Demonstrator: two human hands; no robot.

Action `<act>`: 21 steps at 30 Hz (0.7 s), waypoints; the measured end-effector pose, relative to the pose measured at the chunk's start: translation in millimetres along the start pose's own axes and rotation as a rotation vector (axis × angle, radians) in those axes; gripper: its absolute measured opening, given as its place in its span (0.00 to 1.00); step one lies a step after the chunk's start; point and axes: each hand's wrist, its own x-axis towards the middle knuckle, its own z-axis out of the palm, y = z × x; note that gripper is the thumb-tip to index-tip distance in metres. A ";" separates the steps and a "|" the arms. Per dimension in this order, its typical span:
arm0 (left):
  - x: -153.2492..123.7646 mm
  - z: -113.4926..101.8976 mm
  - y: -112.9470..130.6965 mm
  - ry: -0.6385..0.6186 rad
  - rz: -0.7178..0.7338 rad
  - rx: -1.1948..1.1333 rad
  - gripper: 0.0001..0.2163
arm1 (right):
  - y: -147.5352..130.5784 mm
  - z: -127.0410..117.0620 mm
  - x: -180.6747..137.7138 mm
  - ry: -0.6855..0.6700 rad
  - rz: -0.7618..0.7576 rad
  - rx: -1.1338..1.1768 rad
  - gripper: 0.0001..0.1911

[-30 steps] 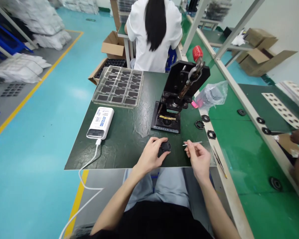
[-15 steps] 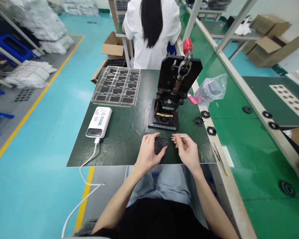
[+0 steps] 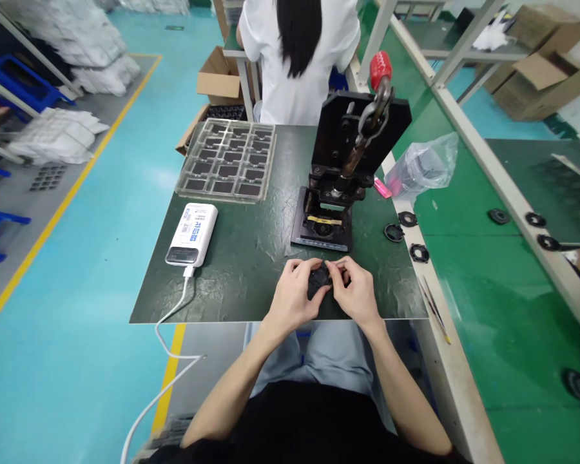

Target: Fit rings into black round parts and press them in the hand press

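My left hand [image 3: 294,293] is closed around a small round black part [image 3: 318,280] just above the dark green mat [image 3: 251,258]. My right hand [image 3: 355,290] has come in against the same part, its fingers pinched at the part's top edge. The thin metal pin that it held earlier is hidden by the fingers. Right behind both hands stands a black hand press [image 3: 341,167] with a red-knobbed lever [image 3: 379,67].
A clear tray of dark parts [image 3: 227,161] lies at the back left, a white power bank [image 3: 192,234] with cable at the left. Black rings [image 3: 406,233] and a plastic bag [image 3: 425,164] lie on the green bench to the right. A person in white sits ahead.
My right hand has moved left from beside the black part onto it. The pin, seen sticking out of the fingers before, no longer shows. The left hand kept its hold.
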 end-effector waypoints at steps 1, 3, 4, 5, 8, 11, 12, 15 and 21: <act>0.0 0.1 0.2 0.003 0.001 -0.003 0.19 | 0.9 0.6 -0.3 0.002 -0.018 -0.016 0.16; -0.1 0.3 0.4 0.009 0.005 -0.003 0.20 | 2.4 1.6 -1.1 0.005 -0.052 -0.042 0.14; -0.1 0.4 0.4 0.010 0.006 -0.002 0.20 | 2.9 2.2 -1.7 0.009 -0.069 -0.056 0.13; -0.1 0.4 0.3 0.011 0.009 -0.001 0.20 | 3.0 2.9 -2.2 0.015 -0.087 -0.074 0.13; 0.1 0.4 -0.1 0.015 0.027 0.002 0.20 | 2.2 5.4 -2.9 0.034 -0.161 -0.152 0.12; 0.0 1.1 -0.5 0.020 0.044 0.009 0.20 | 1.3 7.0 -1.5 0.034 -0.233 -0.222 0.13; -0.2 1.5 -0.7 0.020 0.045 0.010 0.21 | 1.3 7.2 -0.7 0.033 -0.250 -0.235 0.13; -1.6 3.3 -1.7 0.039 0.021 0.008 0.26 | 1.7 7.4 0.9 0.024 -0.281 -0.240 0.14; -3.5 6.4 -4.4 0.081 0.011 0.031 0.29 | 2.5 11.7 1.3 0.006 -0.211 -0.149 0.14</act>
